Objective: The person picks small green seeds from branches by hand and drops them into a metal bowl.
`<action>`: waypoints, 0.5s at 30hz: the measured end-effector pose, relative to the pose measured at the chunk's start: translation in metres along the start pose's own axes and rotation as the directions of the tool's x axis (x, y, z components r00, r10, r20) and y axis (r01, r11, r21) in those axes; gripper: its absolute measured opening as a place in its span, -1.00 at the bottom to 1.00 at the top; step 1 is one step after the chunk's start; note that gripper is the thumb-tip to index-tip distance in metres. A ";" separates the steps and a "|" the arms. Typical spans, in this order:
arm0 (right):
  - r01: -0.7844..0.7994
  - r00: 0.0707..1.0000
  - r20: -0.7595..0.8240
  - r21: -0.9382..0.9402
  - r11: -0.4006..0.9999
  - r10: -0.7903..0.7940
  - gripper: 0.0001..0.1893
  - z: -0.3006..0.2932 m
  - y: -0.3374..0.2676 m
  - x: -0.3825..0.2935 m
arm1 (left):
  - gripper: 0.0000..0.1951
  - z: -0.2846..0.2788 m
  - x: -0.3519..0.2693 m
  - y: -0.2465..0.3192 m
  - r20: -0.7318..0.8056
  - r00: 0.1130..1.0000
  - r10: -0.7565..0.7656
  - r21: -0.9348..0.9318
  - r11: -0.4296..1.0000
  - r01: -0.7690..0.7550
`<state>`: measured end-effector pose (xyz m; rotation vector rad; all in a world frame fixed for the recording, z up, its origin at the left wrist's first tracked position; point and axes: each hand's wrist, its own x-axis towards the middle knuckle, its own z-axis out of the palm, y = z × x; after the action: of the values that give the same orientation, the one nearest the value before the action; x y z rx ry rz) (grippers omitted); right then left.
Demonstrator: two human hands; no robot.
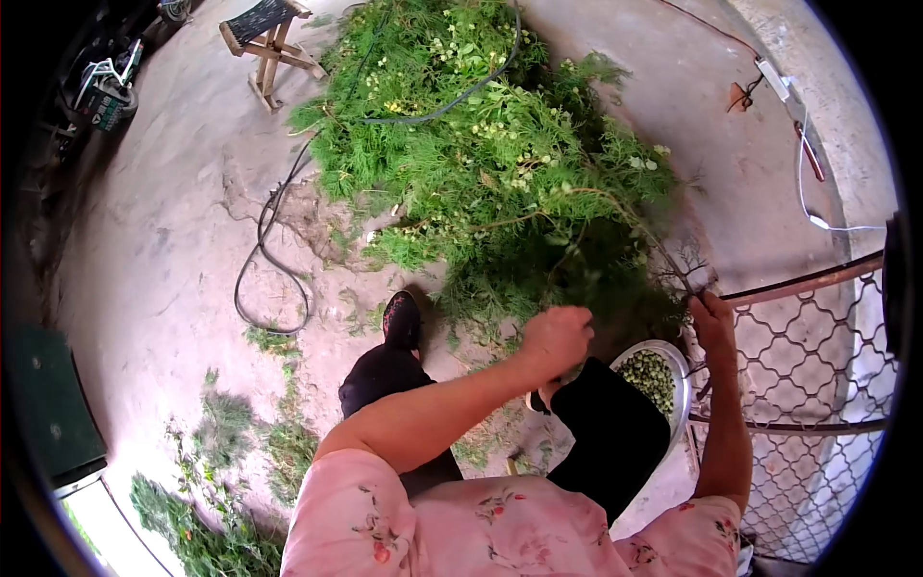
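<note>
My right hand [712, 321] grips the bare woody end of a conifer branch [660, 245], whose stem runs up and left into a large heap of green conifer branches [447, 151]. Pale green cones dot the foliage. To the left of it, my left hand [559, 342] is curled in front of the dark near side of the heap. Its fingers are partly hidden and blurred, so whether it holds a sprig cannot be told. Below and between the hands, beside my right knee, stands a pale basin [681, 386] holding many small green cones [647, 376].
A black cable [263, 252] loops on the concrete floor and crosses the heap. A wooden folding stool [268, 54] stands at upper left. Metal lattice [793, 353] borders my right side. A white power strip [773, 79] lies upper right; loose sprigs [187, 519] lie lower left.
</note>
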<state>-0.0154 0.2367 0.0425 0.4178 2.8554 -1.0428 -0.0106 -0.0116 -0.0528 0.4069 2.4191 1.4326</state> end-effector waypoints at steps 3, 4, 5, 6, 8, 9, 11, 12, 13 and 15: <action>-0.074 0.997 0.030 0.003 0.997 0.074 -0.79 -0.018 -0.007 -0.014 | -0.83 -0.018 0.012 -0.003 -0.086 0.995 -0.043 -0.066 0.997 0.037; -0.096 0.995 0.024 -0.058 0.994 0.097 -0.78 -0.024 -0.003 -0.017 | -0.83 -0.023 0.015 -0.004 -0.116 0.992 -0.053 -0.097 0.994 0.041; -0.116 0.993 0.017 -0.119 0.986 0.119 -0.78 -0.028 0.000 -0.021 | -0.83 -0.026 0.016 -0.005 -0.148 0.988 -0.046 -0.109 0.994 0.030; -0.054 0.997 -0.059 -0.247 0.967 0.041 -0.76 -0.021 0.003 -0.027 | -0.83 -0.028 0.019 -0.004 -0.178 0.983 -0.035 -0.120 0.993 0.014; 0.056 0.998 -0.016 -0.306 0.951 -0.064 -0.75 -0.017 0.041 -0.036 | -0.83 -0.032 0.021 -0.003 -0.208 0.978 0.003 -0.131 0.991 -0.031; 0.071 0.997 0.012 -0.275 0.959 -0.070 -0.75 -0.012 0.044 -0.039 | -0.83 -0.032 0.021 -0.004 -0.194 0.981 0.001 -0.134 0.991 -0.028; 0.028 0.998 -0.049 -0.291 0.956 -0.044 -0.74 -0.026 0.040 -0.045 | -0.83 -0.032 0.018 -0.005 -0.165 0.986 -0.001 -0.143 0.989 -0.023; 0.010 0.998 -0.050 -0.267 0.964 -0.024 -0.74 -0.037 0.026 -0.048 | -0.82 -0.034 0.015 -0.005 -0.152 0.988 -0.031 -0.149 0.989 0.009; -0.016 0.998 -0.058 -0.253 0.967 0.001 -0.74 -0.047 0.016 -0.051 | -0.82 -0.034 0.014 -0.006 -0.173 0.985 -0.014 -0.127 0.992 -0.008; 0.013 0.992 -0.111 -0.316 0.949 -0.051 -0.75 -0.054 0.054 -0.056 | -0.82 -0.033 0.012 -0.008 -0.207 0.978 0.028 -0.088 0.995 -0.047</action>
<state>0.0547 0.2981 0.0596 0.4198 3.0679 -0.5624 -0.0349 -0.0364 -0.0460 0.2981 2.5024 1.6707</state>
